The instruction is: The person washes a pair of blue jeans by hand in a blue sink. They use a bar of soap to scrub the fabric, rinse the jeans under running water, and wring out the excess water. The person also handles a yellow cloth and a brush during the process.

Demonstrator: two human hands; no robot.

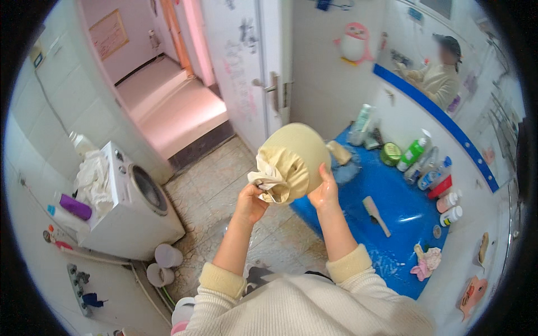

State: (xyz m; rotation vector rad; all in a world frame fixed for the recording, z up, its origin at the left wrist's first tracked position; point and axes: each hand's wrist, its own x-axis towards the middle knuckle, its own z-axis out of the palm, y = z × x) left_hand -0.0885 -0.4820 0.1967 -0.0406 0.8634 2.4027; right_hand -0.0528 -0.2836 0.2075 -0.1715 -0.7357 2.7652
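Note:
Both my hands hold up a pale yellow, rounded object [300,153], perhaps a hat or a cover, with a gathered fabric part [280,174] facing me. My left hand [251,203] pinches the bunched cream cloth at its lower left. With the thumb on the outside, my right hand [325,187] grips its lower right edge; the fingers behind it are hidden. Behind and to the right lies a blue countertop [357,201], with a pale hairbrush [377,216] on it.
Bottles, among them a green one [414,154], and a round green tub [391,153] line the counter's wall side. A white washing machine [122,227] stands left, bearing cloth [94,180]. Two small pails [168,255] are beside it. A door [248,63] and a raised step [180,113] lie ahead.

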